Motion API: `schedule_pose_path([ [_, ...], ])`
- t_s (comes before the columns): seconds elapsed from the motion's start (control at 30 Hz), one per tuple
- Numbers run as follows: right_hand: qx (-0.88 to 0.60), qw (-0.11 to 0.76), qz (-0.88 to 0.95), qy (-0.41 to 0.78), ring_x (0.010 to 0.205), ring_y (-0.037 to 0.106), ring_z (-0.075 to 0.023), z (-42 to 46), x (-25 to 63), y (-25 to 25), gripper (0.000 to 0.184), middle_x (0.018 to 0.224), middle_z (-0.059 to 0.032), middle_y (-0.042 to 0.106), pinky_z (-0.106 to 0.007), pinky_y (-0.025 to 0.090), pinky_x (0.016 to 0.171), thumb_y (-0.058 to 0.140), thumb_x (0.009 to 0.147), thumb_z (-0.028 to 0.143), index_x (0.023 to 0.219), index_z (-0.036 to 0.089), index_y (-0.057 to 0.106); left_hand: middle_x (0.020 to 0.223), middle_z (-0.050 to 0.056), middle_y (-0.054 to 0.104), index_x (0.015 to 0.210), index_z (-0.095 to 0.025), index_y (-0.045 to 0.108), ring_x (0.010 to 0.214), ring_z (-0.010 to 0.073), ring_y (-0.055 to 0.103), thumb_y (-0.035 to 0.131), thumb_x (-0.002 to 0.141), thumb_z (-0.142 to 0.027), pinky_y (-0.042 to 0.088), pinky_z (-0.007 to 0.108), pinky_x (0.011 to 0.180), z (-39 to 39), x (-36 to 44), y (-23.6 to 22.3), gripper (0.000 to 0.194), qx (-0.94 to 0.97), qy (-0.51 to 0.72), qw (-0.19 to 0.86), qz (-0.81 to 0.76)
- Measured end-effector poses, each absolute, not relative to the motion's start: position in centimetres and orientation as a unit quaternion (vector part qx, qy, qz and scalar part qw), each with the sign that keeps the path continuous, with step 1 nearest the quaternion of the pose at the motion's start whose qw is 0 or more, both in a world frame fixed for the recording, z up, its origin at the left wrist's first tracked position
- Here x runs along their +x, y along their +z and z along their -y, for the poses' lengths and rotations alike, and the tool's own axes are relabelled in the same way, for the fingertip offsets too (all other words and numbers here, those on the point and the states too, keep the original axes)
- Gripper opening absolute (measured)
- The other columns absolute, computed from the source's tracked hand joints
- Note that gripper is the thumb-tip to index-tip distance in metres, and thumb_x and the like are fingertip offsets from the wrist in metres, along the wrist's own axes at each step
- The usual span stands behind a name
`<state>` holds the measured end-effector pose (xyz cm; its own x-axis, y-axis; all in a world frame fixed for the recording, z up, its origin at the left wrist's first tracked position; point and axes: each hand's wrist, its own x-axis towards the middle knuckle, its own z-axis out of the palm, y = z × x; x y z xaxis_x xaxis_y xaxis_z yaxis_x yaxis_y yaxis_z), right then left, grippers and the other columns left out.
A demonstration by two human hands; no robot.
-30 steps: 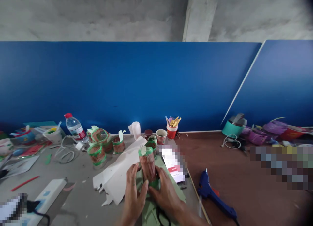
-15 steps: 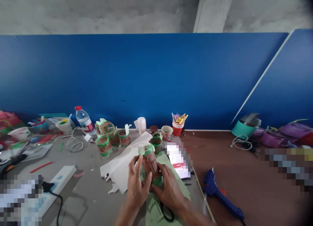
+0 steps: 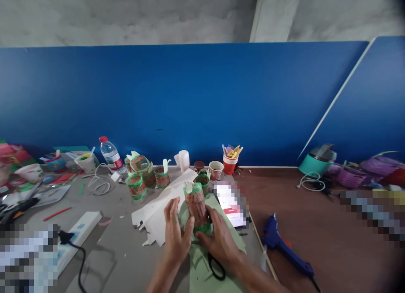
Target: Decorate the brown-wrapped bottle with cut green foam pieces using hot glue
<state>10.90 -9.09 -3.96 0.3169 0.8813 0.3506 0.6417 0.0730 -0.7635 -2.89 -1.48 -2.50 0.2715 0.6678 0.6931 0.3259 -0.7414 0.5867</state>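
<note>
A brown cylindrical cup (image 3: 196, 206) with green bands at top and bottom stands nearly upright in front of me, pale green paper leaves at its rim. My left hand (image 3: 177, 229) is beside it, fingers spread with a gap to the wall, the thumb close to or touching its side. My right hand (image 3: 221, 236) curves round the cup's lower right, thumb by the green base. Beneath lies a light green sheet (image 3: 202, 272). A black scissors handle (image 3: 217, 267) shows under my right wrist; its blades are mostly hidden.
Similar brown-green cups (image 3: 136, 186) stand at back left, near a water bottle (image 3: 111, 155). White torn paper (image 3: 155, 221) lies left of my hands. To the right are a phone (image 3: 232, 206) and a blue glue gun (image 3: 281, 246). A power strip (image 3: 79, 238) is at front left.
The view has shifted, then steadied. The cup leaned between both hands half a second ago and now stands straighter. My left fingers have come away from its wall.
</note>
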Motion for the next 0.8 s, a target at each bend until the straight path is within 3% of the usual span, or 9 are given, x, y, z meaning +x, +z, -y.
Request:
schedule_pose_path([
  [0.3, -0.682, 0.499, 0.519, 0.132, 0.113, 0.056, -0.0285, 8.8, 11.0, -3.9, 0.073, 0.124, -0.0109, 0.059, -0.043, 0.044, 0.098, 0.065, 0.065, 0.015, 0.133, 0.019, 0.04, 0.125, 0.015, 0.048, 0.129, -0.018, 0.04, 0.118, 0.0269, 0.049, 0.047, 0.091, -0.028, 0.041, 0.049, 0.1, 1.0, -2.6, -3.7, 0.04, 0.766, 0.506, 0.237, -0.318],
  [0.8, -0.705, 0.465, 0.522, 0.121, 0.108, 0.056, -0.03, 8.7, 11.5, -4.3, 0.066, 0.121, -0.0142, 0.061, -0.044, 0.044, 0.094, 0.064, 0.071, 0.021, 0.132, 0.015, 0.041, 0.123, 0.015, 0.052, 0.127, -0.018, 0.043, 0.119, 0.0273, 0.05, 0.049, 0.09, -0.03, 0.045, 0.046, 0.097, 1.6, -2.4, -3.3, 0.04, 0.784, 0.493, 0.209, -0.314],
])
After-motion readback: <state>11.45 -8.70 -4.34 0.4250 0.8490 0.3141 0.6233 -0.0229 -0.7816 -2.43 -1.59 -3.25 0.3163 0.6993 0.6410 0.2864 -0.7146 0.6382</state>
